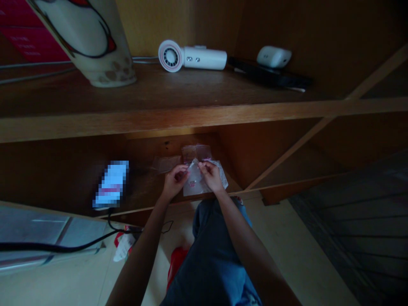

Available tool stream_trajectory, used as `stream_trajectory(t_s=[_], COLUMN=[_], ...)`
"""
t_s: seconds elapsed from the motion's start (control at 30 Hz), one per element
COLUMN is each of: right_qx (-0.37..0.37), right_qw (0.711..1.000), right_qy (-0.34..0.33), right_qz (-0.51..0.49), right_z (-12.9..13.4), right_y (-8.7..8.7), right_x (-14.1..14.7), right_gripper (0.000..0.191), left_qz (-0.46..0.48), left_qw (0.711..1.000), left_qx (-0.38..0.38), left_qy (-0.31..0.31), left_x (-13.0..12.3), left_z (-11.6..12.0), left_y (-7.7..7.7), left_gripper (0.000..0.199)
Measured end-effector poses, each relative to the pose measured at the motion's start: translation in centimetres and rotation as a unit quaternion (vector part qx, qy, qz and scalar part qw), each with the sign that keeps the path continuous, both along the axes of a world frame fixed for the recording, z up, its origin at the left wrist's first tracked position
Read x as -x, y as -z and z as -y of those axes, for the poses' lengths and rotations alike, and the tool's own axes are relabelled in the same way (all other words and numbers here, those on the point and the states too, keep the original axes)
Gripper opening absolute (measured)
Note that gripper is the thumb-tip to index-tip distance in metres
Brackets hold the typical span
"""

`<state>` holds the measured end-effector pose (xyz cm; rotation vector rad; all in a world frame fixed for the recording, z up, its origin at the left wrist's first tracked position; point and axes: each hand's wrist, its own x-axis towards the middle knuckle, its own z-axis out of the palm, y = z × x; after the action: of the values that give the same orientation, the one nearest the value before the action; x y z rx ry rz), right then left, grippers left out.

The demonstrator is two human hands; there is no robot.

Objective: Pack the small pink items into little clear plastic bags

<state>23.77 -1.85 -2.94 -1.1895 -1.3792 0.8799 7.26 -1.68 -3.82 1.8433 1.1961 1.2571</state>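
Both hands are over the lower wooden shelf, at a clear plastic bag point(196, 183) with small pink pieces inside. My left hand point(175, 180) pinches the bag's upper left edge between thumb and fingers. On the other side, my right hand point(211, 173) has its fingers closed on the top right part of the same bag. Behind the hands lie more clear packets point(196, 151) with some pink bits, and a flat clear packet point(166, 163) rests to their left. A crumpled silvery wrapper point(222, 175) sticks out beside my right hand.
A phone point(111, 185) with a cable lies left on the lower shelf point(140, 182). The upper shelf point(178, 91) holds a large cup point(92, 38), a white handheld fan point(204, 58), and a white case point(274, 57) on a dark flat object point(270, 75).
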Motion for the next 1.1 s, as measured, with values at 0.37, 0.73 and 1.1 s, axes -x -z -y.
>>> stream_trajectory(t_s=[0.37, 0.73, 1.1], right_qx=[0.025, 0.006, -0.012], right_qw=[0.987, 0.997, 0.994], right_qy=[-0.062, -0.079, 0.087], right_qz=[-0.147, -0.023, 0.065], right_z=[0.1, 0.0, -0.7], right_y=[-0.1, 1.0, 0.1], right_x=[0.9, 0.8, -0.6], right_gripper=[0.041, 0.033, 0.021], left_qz=[0.111, 0.124, 0.033], left_qw=[0.992, 0.991, 0.999], left_qx=[0.020, 0.042, -0.006], left_qy=[-0.055, -0.039, -0.003], left_x=[0.3, 0.1, 0.1], left_z=[-0.4, -0.2, 0.0], left_y=[1.0, 0.6, -0.1], left_gripper=[0.016, 0.039, 0.048])
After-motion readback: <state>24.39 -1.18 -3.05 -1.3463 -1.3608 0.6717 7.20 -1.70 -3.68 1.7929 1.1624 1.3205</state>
